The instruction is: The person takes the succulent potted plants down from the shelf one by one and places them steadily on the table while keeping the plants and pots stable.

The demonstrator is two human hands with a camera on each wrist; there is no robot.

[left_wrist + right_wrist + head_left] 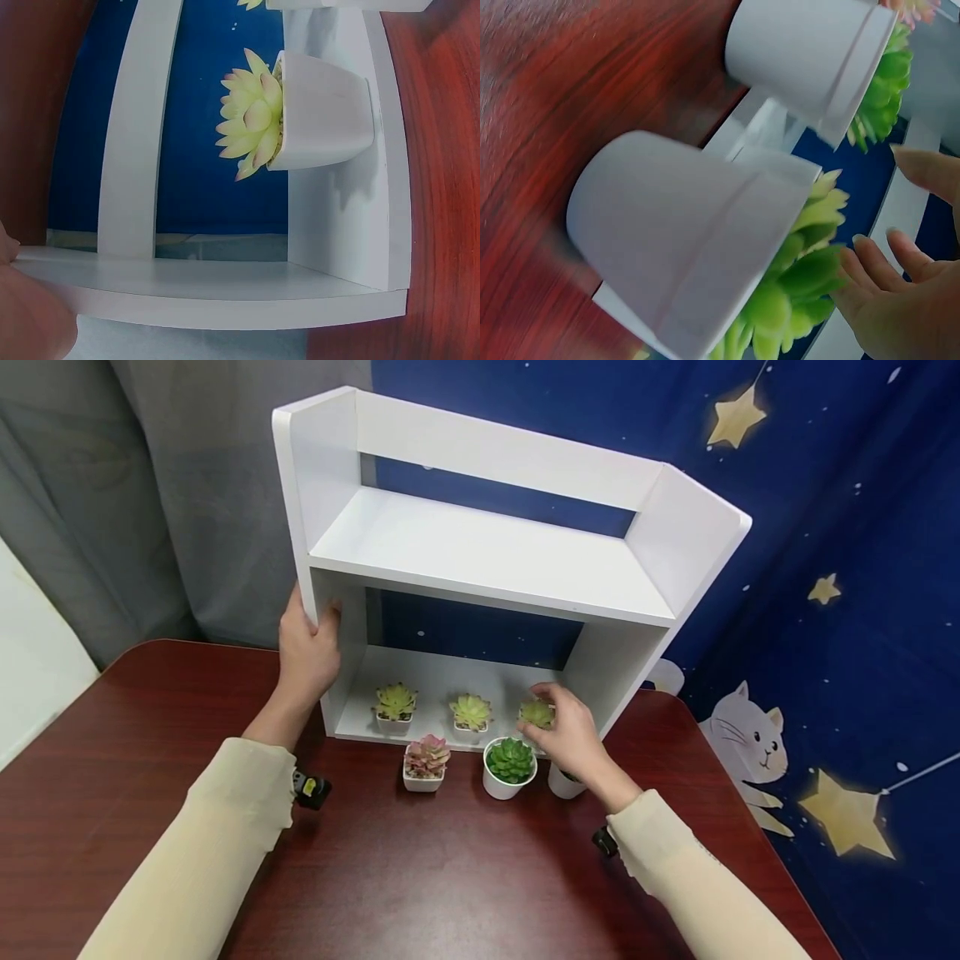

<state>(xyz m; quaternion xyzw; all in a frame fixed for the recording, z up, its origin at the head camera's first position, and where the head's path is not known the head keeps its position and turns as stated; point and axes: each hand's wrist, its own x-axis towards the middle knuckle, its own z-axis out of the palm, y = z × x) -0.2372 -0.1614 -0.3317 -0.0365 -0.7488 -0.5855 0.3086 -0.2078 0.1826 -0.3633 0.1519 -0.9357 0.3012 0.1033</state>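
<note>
A white two-tier shelf stands on the table. My left hand grips its left side panel, fingers outside and thumb inside. On the lower board sit a yellow-green succulent in a white square pot at the left and a similar succulent in the middle. My right hand is at a third yellow-green succulent on the right, overlapping it in the head view. In the right wrist view its thumb and fingers are spread apart, with a gap between them. That third pot is mostly hidden.
In front of the shelf on the dark red table stand a pink succulent, a green succulent in a round white pot and another white pot partly under my right hand. A blue starry curtain hangs behind.
</note>
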